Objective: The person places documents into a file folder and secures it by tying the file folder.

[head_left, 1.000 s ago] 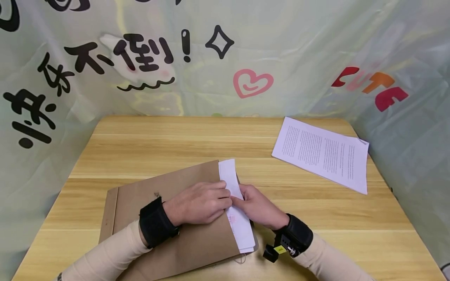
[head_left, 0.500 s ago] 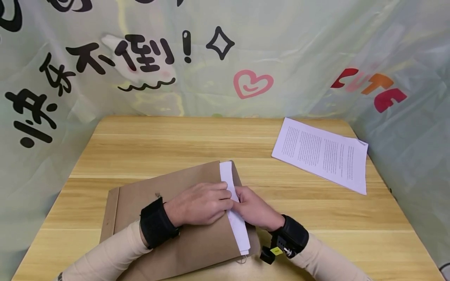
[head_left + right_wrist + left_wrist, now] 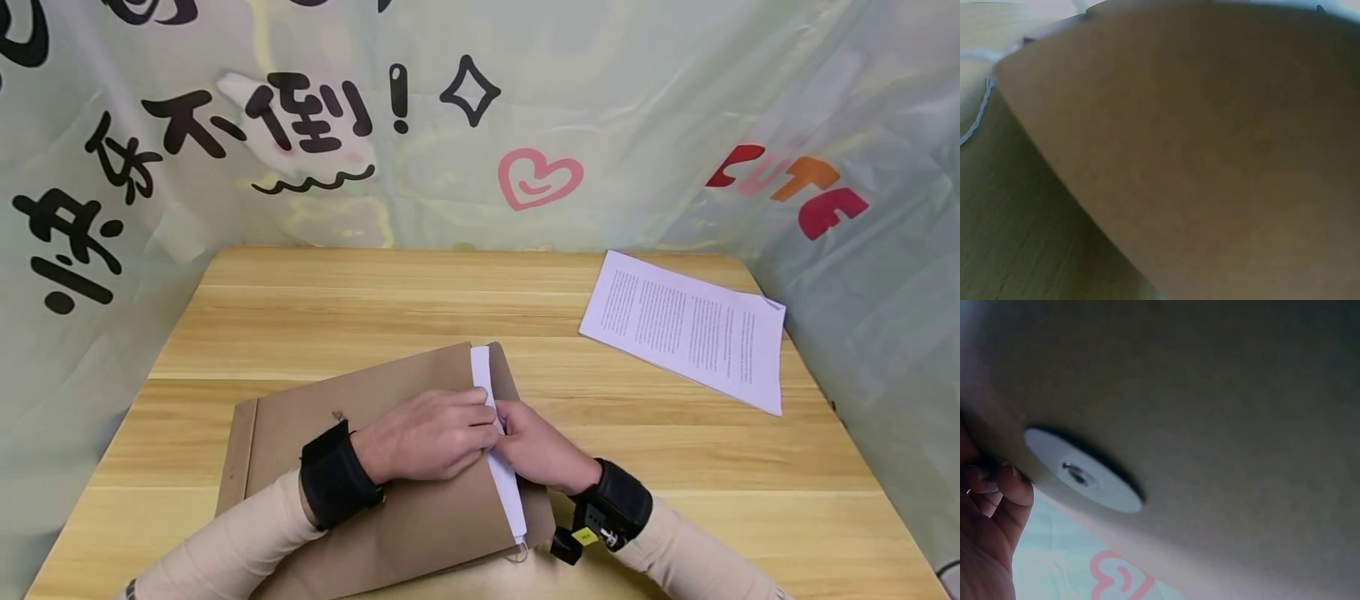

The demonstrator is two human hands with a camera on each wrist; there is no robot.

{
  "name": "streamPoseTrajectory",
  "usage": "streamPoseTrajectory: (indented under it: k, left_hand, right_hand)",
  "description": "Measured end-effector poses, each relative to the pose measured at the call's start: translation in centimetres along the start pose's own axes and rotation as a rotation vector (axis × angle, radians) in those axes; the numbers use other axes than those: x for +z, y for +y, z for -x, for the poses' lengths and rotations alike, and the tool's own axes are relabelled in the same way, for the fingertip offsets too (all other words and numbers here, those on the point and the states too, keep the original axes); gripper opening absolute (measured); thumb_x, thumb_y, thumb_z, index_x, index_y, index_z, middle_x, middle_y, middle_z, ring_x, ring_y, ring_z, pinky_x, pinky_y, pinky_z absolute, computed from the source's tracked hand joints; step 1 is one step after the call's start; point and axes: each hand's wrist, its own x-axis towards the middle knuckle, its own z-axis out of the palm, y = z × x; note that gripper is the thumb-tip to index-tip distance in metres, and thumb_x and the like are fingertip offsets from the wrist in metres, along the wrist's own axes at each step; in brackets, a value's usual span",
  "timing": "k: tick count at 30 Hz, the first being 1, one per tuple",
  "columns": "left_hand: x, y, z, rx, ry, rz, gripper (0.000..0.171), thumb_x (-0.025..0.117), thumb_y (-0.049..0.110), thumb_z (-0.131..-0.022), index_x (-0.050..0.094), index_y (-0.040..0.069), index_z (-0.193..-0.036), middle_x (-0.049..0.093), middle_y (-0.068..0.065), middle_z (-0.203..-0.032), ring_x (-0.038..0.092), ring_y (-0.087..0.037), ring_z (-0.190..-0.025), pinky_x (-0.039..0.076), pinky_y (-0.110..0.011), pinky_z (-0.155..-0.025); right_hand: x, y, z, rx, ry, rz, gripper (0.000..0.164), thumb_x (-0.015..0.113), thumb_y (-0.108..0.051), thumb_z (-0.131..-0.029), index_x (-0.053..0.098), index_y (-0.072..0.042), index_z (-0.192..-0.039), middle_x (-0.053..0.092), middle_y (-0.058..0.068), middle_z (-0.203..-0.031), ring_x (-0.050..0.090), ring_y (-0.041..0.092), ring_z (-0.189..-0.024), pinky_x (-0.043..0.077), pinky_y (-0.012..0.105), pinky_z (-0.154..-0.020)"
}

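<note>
A brown kraft document envelope lies aslant on the table, its flap end turned right. From its mouth sticks a narrow strip of white papers. Across the envelope's upper face lies my left hand, fingers curled over the edge of the mouth and gripping it. My right hand holds the papers' outer edge by the thumb; its other fingers are partly hidden. In the left wrist view a white round disc sits on the brown board. The brown flap fills most of the right wrist view.
A printed stack of sheets rests at the table's back right. A thin white string hangs by the envelope's corner. Behind the wooden table hangs a printed cloth.
My right hand has moved left, and the papers have slid further into the envelope, leaving a thinner white strip and more of the flap showing. My left hand stays nearly in place.
</note>
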Motion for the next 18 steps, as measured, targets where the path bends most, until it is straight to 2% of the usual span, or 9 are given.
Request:
streamPoseTrajectory:
  k: [5, 9, 18]
  left_hand:
    - [-0.06, 0.05, -0.07, 0.01, 0.005, -0.007, 0.014, 0.066, 0.008, -0.087, 0.06, 0.015, -0.077, 0.053, 0.006, -0.076, 0.045, -0.012, -0.074, 0.039, -0.018, -0.062]
    - [-0.11, 0.1, -0.16, 0.018, 0.013, -0.004, 0.016, 0.066, 0.007, -0.086, 0.057, 0.015, -0.075, 0.048, 0.006, -0.074, 0.041, -0.012, -0.072, 0.034, -0.018, -0.06]
    - [-0.13, 0.28, -0.13, -0.006, -0.004, 0.001, 0.016, 0.067, 0.008, -0.086, 0.058, 0.015, -0.074, 0.05, 0.006, -0.074, 0.041, -0.012, -0.071, 0.035, -0.019, -0.06]
  right_hand:
    - [0.16, 0.08, -0.07, -0.016, -0.01, 0.024, 0.024, 0.047, 0.007, -0.091, 0.063, 0.008, -0.109, 0.069, 0.006, -0.092, 0.064, 0.003, -0.077, 0.054, 0.021, -0.069]
    - [0.34, 0.27, -0.17, -0.056, -0.037, 0.041, 0.027, 0.045, 0.009, -0.091, 0.064, 0.007, -0.109, 0.069, 0.01, -0.099, 0.063, 0.002, -0.084, 0.054, 0.021, -0.075]
    - [0.48, 0.63, -0.43, -0.121, -0.057, 0.114, 0.025, 0.046, 0.002, -0.098, 0.068, 0.001, -0.108, 0.068, 0.011, -0.105, 0.061, 0.0, -0.092, 0.052, 0.02, -0.08]
